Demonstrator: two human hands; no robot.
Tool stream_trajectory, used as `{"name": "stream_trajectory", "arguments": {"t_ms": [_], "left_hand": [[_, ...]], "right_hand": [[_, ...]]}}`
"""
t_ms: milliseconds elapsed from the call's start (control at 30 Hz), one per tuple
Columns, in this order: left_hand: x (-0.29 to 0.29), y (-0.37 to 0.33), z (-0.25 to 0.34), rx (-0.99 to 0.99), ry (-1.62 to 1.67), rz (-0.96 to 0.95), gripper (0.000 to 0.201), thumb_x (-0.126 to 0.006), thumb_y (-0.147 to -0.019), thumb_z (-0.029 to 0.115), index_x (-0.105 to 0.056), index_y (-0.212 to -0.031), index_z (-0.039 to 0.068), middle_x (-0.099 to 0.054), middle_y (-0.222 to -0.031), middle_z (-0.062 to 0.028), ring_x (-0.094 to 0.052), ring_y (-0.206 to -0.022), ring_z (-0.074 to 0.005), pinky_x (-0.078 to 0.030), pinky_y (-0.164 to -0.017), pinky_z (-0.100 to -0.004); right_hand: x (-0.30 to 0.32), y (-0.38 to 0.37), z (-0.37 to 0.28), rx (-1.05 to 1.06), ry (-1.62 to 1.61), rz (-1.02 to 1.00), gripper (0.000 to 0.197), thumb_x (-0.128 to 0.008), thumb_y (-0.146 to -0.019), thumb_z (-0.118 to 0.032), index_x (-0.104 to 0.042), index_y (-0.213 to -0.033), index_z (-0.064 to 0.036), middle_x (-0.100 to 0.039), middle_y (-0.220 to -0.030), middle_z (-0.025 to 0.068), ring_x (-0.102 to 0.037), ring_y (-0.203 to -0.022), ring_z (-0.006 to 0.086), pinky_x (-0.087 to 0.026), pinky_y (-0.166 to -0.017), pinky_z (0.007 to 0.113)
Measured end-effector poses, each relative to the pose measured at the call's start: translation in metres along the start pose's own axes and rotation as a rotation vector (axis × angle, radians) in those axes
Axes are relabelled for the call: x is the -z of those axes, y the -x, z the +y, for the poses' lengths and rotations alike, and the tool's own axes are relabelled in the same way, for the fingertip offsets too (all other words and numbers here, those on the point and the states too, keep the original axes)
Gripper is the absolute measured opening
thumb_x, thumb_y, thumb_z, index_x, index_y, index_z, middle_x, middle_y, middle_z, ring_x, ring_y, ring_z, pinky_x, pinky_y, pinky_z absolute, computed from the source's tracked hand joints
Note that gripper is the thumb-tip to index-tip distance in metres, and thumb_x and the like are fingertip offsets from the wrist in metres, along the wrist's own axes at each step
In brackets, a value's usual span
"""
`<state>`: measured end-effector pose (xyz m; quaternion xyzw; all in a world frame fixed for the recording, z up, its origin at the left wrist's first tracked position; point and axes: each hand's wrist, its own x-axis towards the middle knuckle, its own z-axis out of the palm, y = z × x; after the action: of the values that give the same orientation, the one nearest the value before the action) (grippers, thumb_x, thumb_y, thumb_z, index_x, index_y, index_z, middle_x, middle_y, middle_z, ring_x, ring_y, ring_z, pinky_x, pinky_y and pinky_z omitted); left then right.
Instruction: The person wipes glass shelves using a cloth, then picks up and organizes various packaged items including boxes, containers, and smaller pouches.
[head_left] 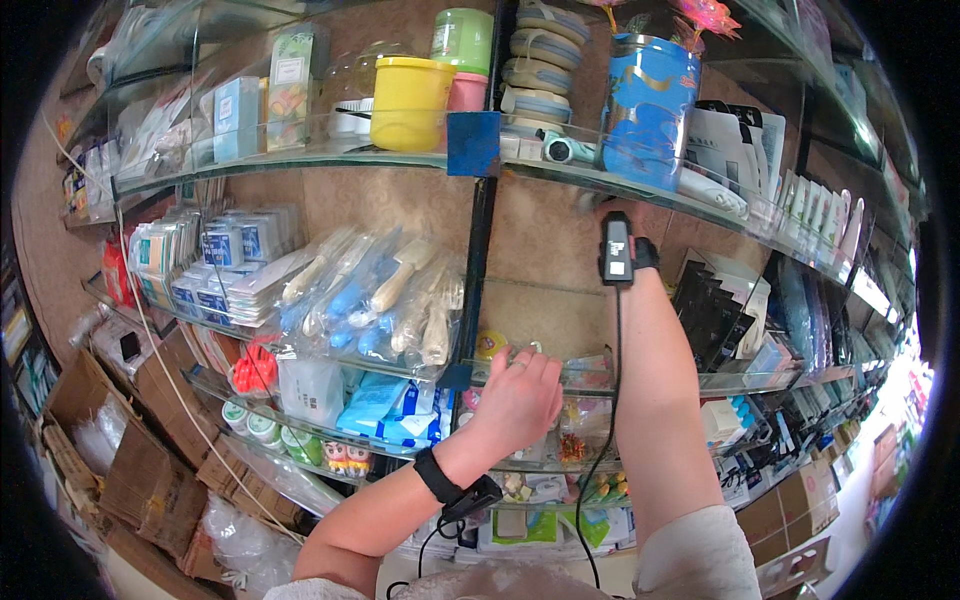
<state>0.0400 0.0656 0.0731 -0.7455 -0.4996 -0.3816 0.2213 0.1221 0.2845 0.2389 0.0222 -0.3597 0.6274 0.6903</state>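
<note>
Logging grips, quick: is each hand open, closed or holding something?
Left hand: curled at a glass shelf; contents can't be told.
Right hand: mostly hidden behind black wrist device; can't be told.

The tub [412, 103] is yellow, the canister [650, 112] patterned in blue.

Head view: wide fisheye, worn on the head. Faces forward and down onto glass shelves [300, 163]. Sits close, above and behind left hand [515, 398] and right hand [640, 218]. Takes in forearms [655, 385] from the lower edge.
</note>
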Motion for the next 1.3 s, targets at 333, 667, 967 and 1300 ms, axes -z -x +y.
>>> {"name": "stream_trajectory", "arguments": {"t_ms": [333, 667, 967, 1300], "left_hand": [[0.002, 0.004, -0.002, -0.003, -0.111, -0.018, 0.02, -0.054, -0.077, 0.016, -0.055, -0.091, 0.002, -0.058, -0.091, -0.0146, -0.054, -0.098, -0.028, -0.032, -0.09, -0.0473], [0.001, 0.005, -0.007, 0.024, -0.072, 0.017, 0.02, -0.055, -0.076, 0.016, -0.055, -0.09, 0.002, -0.058, -0.088, -0.0134, -0.055, -0.091, -0.0276, -0.034, -0.088, -0.047], [-0.002, 0.0, -0.003, -0.087, -0.075, 0.056, 0.021, -0.054, -0.076, 0.014, -0.052, -0.092, 0.001, -0.057, -0.086, -0.0144, -0.055, -0.091, -0.0294, -0.035, -0.089, -0.0459], [0.005, 0.002, -0.004, -0.059, -0.042, 0.04, 0.022, -0.055, -0.077, 0.011, -0.054, -0.097, 0.001, -0.056, -0.087, -0.0151, -0.054, -0.089, -0.0298, -0.036, -0.086, -0.0452]], "right_hand": [[-0.047, 0.018, 0.092, 0.688, 1.157, -0.486, 0.035, -0.043, -0.083, -0.006, -0.049, -0.118, -0.0059, -0.046, -0.124, 0.0153, -0.042, -0.116, 0.0287, -0.033, -0.099, 0.036], [-0.072, 0.057, 0.091, -0.568, 0.007, -0.106, 0.021, -0.041, -0.088, -0.02, -0.055, -0.083, -0.0059, -0.057, -0.076, 0.0124, -0.054, -0.064, 0.0285, -0.045, -0.053, 0.044], [-0.066, 0.113, 0.021, -0.479, -0.068, -0.18, 0.025, -0.043, -0.088, -0.019, -0.059, -0.099, -0.0026, -0.062, -0.1, 0.0109, -0.059, -0.091, 0.0239, -0.047, -0.084, 0.04], [0.037, 0.057, -0.089, -0.103, -0.002, 0.243, 0.023, -0.04, -0.088, -0.019, -0.053, -0.1, -0.0042, -0.06, -0.097, 0.0119, -0.058, -0.092, 0.0271, -0.048, -0.084, 0.044]]}}
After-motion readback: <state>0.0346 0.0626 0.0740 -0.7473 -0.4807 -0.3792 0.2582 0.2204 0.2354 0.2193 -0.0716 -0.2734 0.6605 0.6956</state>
